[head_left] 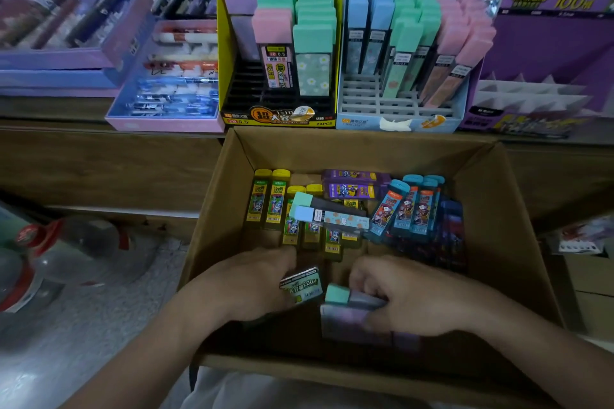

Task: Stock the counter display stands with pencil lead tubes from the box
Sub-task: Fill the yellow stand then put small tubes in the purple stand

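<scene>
We have both hands low in the box (498, 196), which sits just in front of the counter (99, 156). Our left hand (252, 282) is curled round one green tube (300, 285), with the thumb and fingers pinching it. Our right hand (408, 299) is closed over a small bunch of pale tubes (345, 309) — one has a mint cap, the others look purple — and we cannot tell how many it holds. More tubes lie flat on the box floor: yellow tubes (265, 202) on the left, blue tubes (408, 209) on the right, purple tubes (355, 184) at the back, and two pastel tubes (327, 214) lying across the yellow ones. Up on the counter we see the yellow stand (279, 109), the blue stand (398, 123) just beside it, and the purple stand (548, 43) further right. The yellow and blue stands are partly full, with bare slots near the front. We think these tubes are light and hard, made of thin smooth plastic, so they may slip if we carry many at once. The leads inside could snap if a tube drops. The best place to hold one seems to be its flat sides near the cap — that leaves the bottom end free to slide down into a slot. The wide pale tubes look like a match for the yellow stand.
</scene>
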`<action>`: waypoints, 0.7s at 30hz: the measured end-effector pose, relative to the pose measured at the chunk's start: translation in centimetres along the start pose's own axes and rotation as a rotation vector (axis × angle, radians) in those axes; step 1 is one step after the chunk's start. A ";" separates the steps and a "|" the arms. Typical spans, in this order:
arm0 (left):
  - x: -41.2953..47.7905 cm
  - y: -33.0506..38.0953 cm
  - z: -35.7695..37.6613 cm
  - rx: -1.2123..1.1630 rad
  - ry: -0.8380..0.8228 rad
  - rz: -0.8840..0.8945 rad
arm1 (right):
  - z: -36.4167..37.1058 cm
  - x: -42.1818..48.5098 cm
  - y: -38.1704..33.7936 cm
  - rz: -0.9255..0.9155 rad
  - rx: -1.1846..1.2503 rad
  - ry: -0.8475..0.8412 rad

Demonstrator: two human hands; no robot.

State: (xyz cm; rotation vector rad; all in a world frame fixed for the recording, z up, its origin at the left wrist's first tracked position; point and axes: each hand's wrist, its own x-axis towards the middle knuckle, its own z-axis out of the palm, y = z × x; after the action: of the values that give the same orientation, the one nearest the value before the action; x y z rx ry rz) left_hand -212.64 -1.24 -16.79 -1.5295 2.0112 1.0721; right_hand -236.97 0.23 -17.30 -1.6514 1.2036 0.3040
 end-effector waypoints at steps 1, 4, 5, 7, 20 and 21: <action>0.0 -0.2 -0.2 -0.044 0.033 0.008 | -0.6 -0.1 0.2 -0.003 0.084 0.028; 0.1 -0.5 -1.0 -0.303 0.114 0.021 | -2.2 -0.3 0.6 -0.009 0.439 0.150; 0.2 -0.5 -1.3 -0.428 0.118 0.031 | -2.5 -0.2 0.7 -0.012 0.556 0.182; 0.2 -0.4 -1.9 -0.653 0.114 0.069 | -3.0 -0.1 0.6 -0.028 0.746 0.225; 0.3 1.2 -4.5 -1.293 0.338 0.207 | -4.0 0.5 -2.3 -0.137 1.389 0.301; 0.4 1.4 -4.4 -1.380 0.355 0.185 | -4.0 0.6 -2.6 -0.129 1.417 0.312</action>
State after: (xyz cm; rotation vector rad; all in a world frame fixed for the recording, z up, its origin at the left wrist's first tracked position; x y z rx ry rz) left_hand -213.54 -4.73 -13.81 -2.2045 1.5478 2.7492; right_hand -235.93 -3.49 -14.43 -0.4957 1.0606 -0.7779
